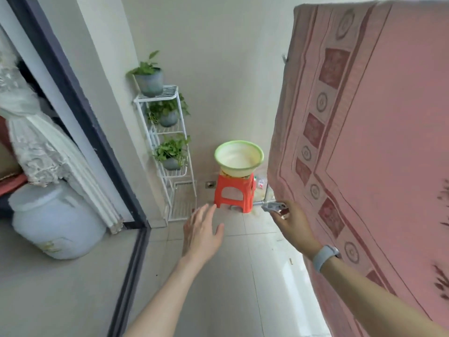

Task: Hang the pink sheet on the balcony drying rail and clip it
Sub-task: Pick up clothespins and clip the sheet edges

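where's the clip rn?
Head view, lower right of centre: the metal clip is held in the right hand, beside the hanging pink sheet's left edge, near the orange stool.

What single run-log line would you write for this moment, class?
sheet: hung, pink | right hand: holds metal clip beside sheet edge | left hand: open, empty | basin: on orange stool

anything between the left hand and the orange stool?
Nothing: in the head view only bare floor tile lies between the left hand and the orange stool.
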`<state>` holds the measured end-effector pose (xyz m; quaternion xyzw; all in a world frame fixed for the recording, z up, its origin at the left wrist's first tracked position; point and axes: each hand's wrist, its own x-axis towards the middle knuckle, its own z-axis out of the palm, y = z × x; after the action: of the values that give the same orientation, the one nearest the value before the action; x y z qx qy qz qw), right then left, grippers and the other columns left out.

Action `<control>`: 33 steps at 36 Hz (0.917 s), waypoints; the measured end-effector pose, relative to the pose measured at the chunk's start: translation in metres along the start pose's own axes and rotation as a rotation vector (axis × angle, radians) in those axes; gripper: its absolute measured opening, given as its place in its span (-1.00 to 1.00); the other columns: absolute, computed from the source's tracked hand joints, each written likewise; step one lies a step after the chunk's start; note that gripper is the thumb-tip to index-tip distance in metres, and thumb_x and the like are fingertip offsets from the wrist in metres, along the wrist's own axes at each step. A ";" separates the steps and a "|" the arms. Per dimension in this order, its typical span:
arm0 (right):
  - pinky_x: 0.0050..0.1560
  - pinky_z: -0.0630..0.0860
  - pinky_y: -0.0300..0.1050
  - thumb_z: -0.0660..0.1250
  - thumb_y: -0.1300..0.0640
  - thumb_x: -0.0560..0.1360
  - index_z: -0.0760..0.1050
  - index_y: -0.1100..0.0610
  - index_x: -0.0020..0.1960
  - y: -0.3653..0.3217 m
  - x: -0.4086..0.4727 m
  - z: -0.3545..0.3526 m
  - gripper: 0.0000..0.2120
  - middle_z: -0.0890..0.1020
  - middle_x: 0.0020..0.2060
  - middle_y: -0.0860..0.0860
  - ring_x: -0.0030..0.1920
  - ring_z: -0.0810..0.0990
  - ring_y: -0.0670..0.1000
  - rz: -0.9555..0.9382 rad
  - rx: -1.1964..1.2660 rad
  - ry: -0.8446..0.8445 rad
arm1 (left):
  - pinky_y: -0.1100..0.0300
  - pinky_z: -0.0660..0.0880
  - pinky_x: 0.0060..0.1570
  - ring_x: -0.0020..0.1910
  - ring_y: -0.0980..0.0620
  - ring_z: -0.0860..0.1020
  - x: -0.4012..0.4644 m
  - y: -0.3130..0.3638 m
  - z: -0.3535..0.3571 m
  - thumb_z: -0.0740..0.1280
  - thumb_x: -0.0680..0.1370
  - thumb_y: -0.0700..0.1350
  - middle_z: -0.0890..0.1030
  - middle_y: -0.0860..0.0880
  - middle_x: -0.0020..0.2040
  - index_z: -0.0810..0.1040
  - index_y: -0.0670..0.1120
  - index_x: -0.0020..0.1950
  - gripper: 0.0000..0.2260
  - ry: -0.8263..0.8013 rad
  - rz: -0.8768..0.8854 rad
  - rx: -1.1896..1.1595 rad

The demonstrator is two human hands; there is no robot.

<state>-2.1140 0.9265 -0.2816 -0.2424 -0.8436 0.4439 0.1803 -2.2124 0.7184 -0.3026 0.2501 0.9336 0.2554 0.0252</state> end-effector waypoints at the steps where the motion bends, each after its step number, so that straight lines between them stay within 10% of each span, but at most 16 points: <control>1: -0.23 0.37 -0.47 0.38 0.12 0.44 0.48 0.18 0.06 -0.007 0.022 0.001 -0.76 0.58 -0.07 0.03 -0.14 0.52 -0.02 0.005 0.011 0.015 | 0.04 0.07 0.41 0.46 0.01 0.12 0.028 -0.001 -0.003 0.17 0.56 0.05 0.18 0.01 0.49 0.18 0.02 0.47 -0.52 -0.002 0.007 -0.007; 10: -0.20 0.34 -0.44 0.39 0.13 0.44 0.45 0.09 -0.04 0.003 0.201 -0.005 -0.85 0.51 -0.21 -0.21 -0.18 0.47 -0.19 0.033 0.001 0.138 | -0.07 0.20 0.38 0.40 -0.10 0.24 0.253 0.016 0.034 0.27 0.51 -0.05 0.31 -0.11 0.40 0.31 -0.07 0.41 -0.53 -0.081 0.123 -0.123; 17: -0.01 0.36 -0.20 0.24 0.13 0.54 0.31 0.21 0.33 0.055 0.368 0.009 -0.61 0.37 0.01 0.04 -0.01 0.46 0.03 0.096 -0.125 0.189 | -0.04 0.18 0.39 0.41 -0.09 0.21 0.411 0.030 0.096 0.24 0.53 -0.04 0.28 -0.07 0.43 0.27 -0.03 0.42 -0.54 -0.164 0.104 -0.181; 33: 0.10 0.48 -0.01 0.31 0.18 0.47 0.42 0.17 0.12 0.095 0.633 0.018 -0.77 0.42 -0.02 0.05 -0.02 0.50 0.04 0.325 -0.150 0.187 | 0.11 0.22 0.30 0.38 -0.03 0.28 0.712 0.068 0.173 0.24 0.55 -0.03 0.34 -0.06 0.39 0.27 -0.07 0.42 -0.55 -0.325 0.267 -0.199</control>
<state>-2.6172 1.3217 -0.3147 -0.4284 -0.8037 0.3786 0.1650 -2.7735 1.1913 -0.3625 0.4054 0.8462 0.3036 0.1656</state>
